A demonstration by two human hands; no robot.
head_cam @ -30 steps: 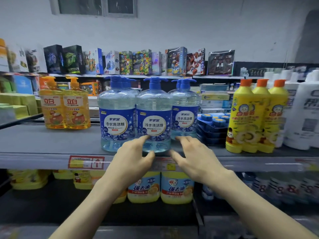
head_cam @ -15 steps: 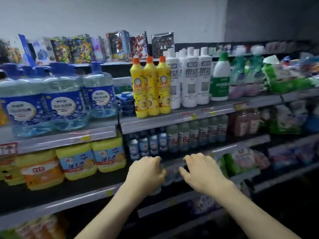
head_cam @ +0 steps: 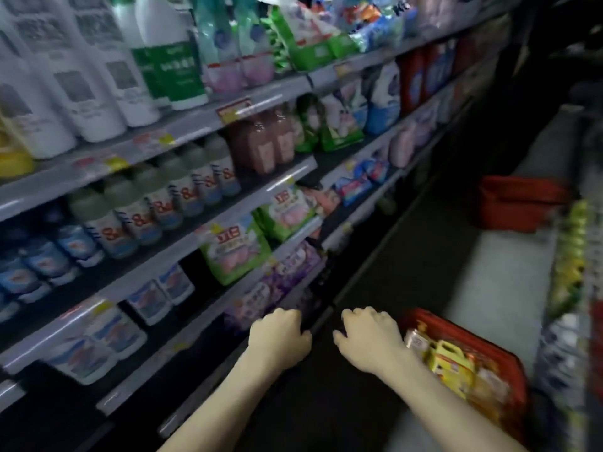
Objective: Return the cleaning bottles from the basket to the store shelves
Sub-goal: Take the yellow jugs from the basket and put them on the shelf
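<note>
Red basket (head_cam: 483, 344) just right of right hand (head_cam: 368, 340); bottles (head_cam: 452, 362) inside, blurred yellow. Both hands loosely curled, holding nothing. Left hand (head_cam: 279, 337) near shelf (head_cam: 208, 332) lip.

Risks: hasty reach could tip basket or topple bottles; left knuckles may clip lip.

Room: open floor (head_cam: 489, 288) ahead-right of hands; second basket (head_cam: 518, 203) far ahead narrows aisle.
</note>
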